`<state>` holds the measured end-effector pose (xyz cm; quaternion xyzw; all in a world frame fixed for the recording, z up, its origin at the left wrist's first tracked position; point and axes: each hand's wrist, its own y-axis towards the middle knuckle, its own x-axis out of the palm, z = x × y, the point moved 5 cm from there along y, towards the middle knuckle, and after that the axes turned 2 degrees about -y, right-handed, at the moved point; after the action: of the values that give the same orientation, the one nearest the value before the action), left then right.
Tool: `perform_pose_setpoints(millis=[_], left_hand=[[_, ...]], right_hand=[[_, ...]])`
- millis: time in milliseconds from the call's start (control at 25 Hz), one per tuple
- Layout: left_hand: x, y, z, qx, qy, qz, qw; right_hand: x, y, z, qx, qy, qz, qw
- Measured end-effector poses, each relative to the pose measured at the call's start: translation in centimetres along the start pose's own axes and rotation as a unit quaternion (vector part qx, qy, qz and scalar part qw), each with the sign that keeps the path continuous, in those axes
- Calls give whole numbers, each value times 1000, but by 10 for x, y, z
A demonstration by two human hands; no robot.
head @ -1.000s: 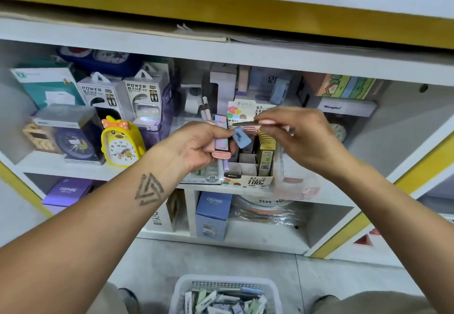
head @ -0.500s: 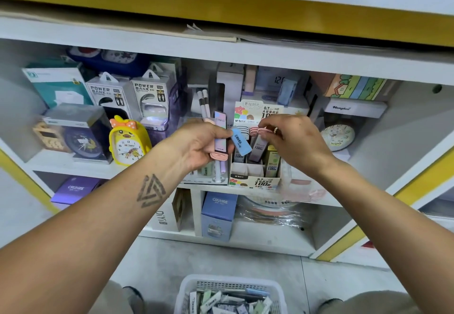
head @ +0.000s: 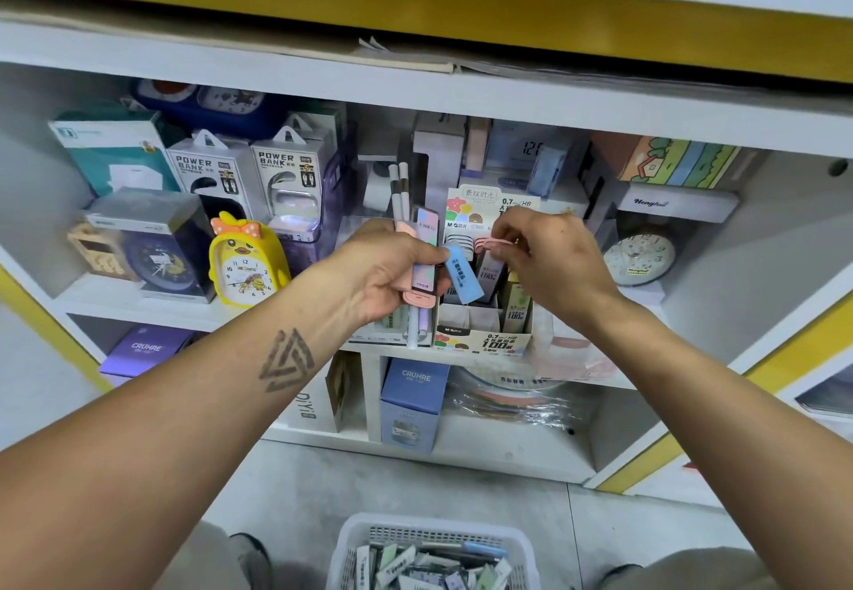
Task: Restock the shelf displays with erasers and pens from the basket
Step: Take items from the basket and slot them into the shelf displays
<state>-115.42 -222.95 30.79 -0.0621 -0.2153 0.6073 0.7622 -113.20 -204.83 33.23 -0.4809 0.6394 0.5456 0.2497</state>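
Two white shelves (head: 415,95) of boxed stationery; grey floor (head: 392,488) below

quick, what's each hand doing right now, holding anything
Left hand: grips a bundle of pens and erasers, the blue eraser sticking out.
Right hand: pinches a pink item over the display box.

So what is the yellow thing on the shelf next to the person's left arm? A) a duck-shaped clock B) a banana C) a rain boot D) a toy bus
A: the yellow thing has a duck face, an orange bow on top and a round clock dial with numbers, and it stands on the shelf just beside the left hand.
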Motion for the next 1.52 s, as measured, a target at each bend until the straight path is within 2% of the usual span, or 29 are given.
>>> perform_pose_setpoints(millis=[120,200,400,520,560,640,720,800,1040,1360,1440,1520], left_hand=[[0,0,0,4,1,3,1000],[-1,1,-1,8,13,6,1000],[0,2,-4,11,17,9,1000],[1,4,-4,17,15,7,1000],[2,4,-4,21,16,7,1000],[3,4,-3,31,13,5,999],[5,4,-2,41,11,1,999],[6,2,-1,46,7,-8,999],[-10,3,11,28,-27,7,999],[-40,-1,20,-40,-100,-14,994],[-49,-2,22,-42,-98,-9,994],[-57,-4,27,-32,-85,-3,996]], right_hand=[[-8,2,1,5,19,42,999],[-6,2,1,8,12,30,999],[13,-2,-1,15,15,-60,998],[9,-1,-3,11,-36,-35,999],[5,0,-5,20,-18,-27,999],[4,0,-9,65,113,-61,990],[10,-4,-17,110,246,-144,952],[13,-7,-20,137,302,-178,927],[-3,-9,-8,198,416,-117,880],[1,-3,-26,137,370,-104,913],[4,-1,-34,119,340,-94,928],[9,3,-42,114,356,-88,923]])
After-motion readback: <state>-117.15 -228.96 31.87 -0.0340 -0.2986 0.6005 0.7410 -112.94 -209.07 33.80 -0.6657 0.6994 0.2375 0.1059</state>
